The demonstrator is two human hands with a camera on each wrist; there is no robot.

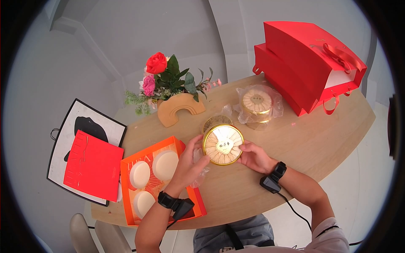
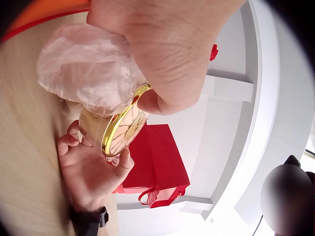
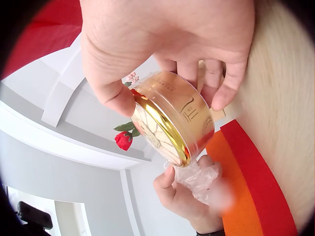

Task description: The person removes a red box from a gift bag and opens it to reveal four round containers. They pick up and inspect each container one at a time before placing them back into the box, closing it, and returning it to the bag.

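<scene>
Both hands hold a round canister with a gold-rimmed top, pale fan-like slices and a label with dark characters. Its gold side with printing shows in the right wrist view, tilted. My left hand grips the canister's left side, thumb at the gold rim, with a crumpled clear plastic bag bunched under the palm. On the opposite side, my right hand holds it, thumb on the top's rim and fingers around the lower side. Just behind stands another round container, partly hidden by the held canister.
An orange-red box with white round pieces lies at the left, partly under my left forearm. Plastic-wrapped canisters are stacked behind. Red gift bags stand back right, a flower vase back left. A red folder lies on a framed picture.
</scene>
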